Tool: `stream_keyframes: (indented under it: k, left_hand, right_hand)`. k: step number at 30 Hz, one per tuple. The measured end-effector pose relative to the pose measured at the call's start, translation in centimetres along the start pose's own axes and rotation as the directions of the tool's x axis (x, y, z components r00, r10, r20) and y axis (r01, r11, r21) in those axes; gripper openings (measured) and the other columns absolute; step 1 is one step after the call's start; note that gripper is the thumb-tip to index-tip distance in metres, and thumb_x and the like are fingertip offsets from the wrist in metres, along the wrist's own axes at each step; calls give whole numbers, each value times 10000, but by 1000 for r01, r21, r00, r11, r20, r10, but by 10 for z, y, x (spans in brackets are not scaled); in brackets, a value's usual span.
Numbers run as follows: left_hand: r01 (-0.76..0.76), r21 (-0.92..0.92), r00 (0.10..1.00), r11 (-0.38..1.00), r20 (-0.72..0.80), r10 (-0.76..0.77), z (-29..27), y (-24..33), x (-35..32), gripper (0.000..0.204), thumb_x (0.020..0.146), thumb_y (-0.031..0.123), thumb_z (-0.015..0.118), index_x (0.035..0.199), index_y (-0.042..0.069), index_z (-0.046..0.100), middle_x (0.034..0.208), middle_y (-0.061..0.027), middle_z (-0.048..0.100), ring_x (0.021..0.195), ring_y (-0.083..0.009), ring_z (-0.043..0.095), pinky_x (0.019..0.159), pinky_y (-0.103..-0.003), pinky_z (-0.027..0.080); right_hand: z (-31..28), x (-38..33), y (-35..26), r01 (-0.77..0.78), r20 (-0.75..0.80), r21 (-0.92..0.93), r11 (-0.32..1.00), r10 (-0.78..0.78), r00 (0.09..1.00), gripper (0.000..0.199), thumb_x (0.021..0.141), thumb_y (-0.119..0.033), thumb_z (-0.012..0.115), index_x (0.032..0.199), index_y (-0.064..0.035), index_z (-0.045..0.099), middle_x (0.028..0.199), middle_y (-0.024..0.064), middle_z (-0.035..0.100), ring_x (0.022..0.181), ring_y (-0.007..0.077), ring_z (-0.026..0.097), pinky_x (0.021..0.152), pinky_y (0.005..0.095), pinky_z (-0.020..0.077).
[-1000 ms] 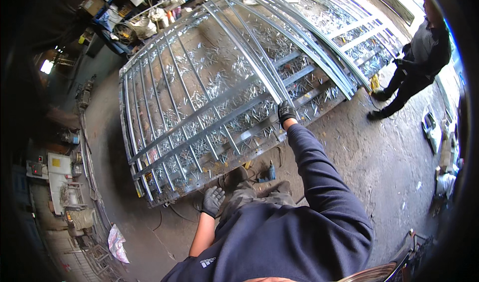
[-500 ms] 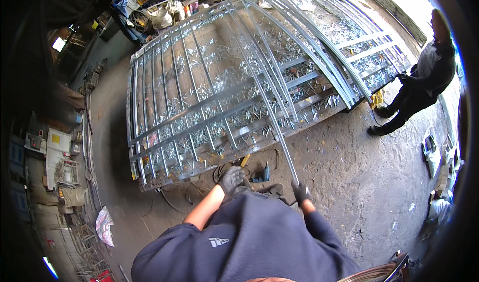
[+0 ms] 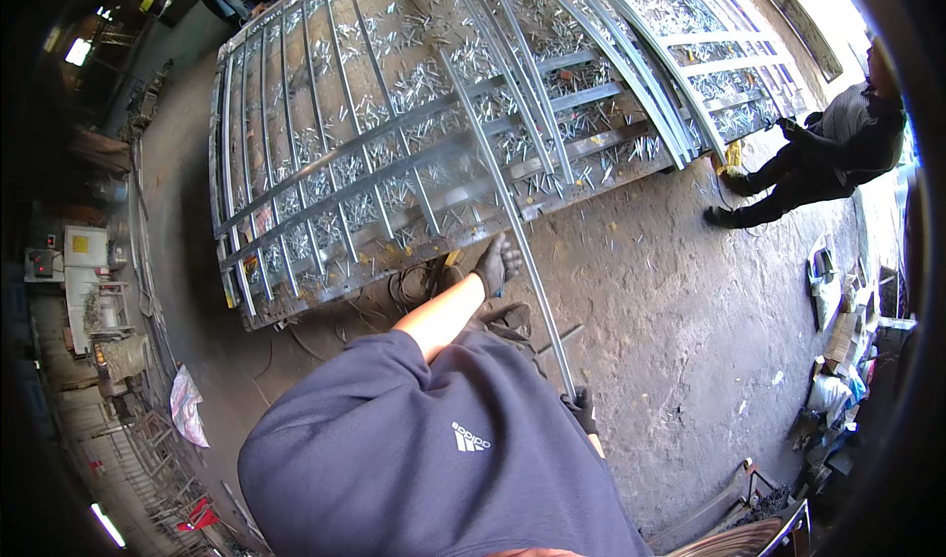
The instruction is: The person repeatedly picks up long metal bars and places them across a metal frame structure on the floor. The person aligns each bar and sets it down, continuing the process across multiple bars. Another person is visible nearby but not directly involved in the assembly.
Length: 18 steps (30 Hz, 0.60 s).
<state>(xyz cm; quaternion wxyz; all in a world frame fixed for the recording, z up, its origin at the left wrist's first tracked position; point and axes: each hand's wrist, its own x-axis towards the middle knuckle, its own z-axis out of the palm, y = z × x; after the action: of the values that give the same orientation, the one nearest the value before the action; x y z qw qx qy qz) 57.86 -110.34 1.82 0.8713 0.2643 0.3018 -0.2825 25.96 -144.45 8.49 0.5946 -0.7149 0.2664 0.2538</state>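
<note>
My right hand (image 3: 582,409), in a dark glove, is closed around the near end of a long, thin metal tube (image 3: 533,271). The tube slants away over the edge of a large work table (image 3: 463,234), and its far end lies above the crossbars there. My left hand (image 3: 499,262), also gloved, is just left of the tube near the table edge. Its fingers are extended and hold nothing; a small gap shows between them and the tube. On the table rests a metal frame of parallel bars (image 3: 345,178), with more loose tubes (image 3: 631,55) at its right.
Many short metal offcuts (image 3: 424,84) litter the tabletop. Another person (image 3: 838,143) stands at the table's right end. Cables (image 3: 370,306) lie on the floor under the near edge. Bags and boxes (image 3: 838,350) are piled at right; a white bag (image 3: 186,407) lies at left.
My right hand has drawn the tube back toward me, so more of it hangs past the table edge. My left hand has reached forward and right, close to the tube. The view has shifted.
</note>
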Motion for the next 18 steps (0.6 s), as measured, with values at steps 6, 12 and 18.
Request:
stream_keyframes:
  k: [6, 12, 18]
  left_hand:
    - [-41, -38, 999, 998, 24, 42, 24, 51, 23, 536, 922, 617, 509, 994, 98, 617, 860, -107, 706, 771, -255, 695, 734, -392, 574]
    - [-171, -18, 985, 985, -13, 171, 21, 99, 54, 314, 936, 391, 619, 1038, 94, 619, 946, -105, 698, 850, -246, 696, 766, -397, 580]
    - [-146, -7, 986, 989, -80, 145, -2, 120, 44, 203, 978, 309, 568, 1026, 115, 601, 868, -53, 686, 770, -245, 698, 668, -406, 578]
  right_hand:
    - [-5, -39, 23, 12, 61, -168, 986, -2, 998, 305, 932, -342, 579, 990, -46, 623, 785, 66, 625, 699, 163, 557, 644, 364, 466]
    - [-25, -114, 46, -246, -7, -348, 905, 259, 966, 275, 904, -309, 584, 935, -47, 660, 801, 67, 659, 703, 162, 567, 656, 348, 463]
    - [-26, -163, 58, -401, -98, -261, 878, 390, 916, 270, 901, -307, 587, 930, -49, 663, 795, 64, 658, 701, 161, 567, 655, 344, 462]
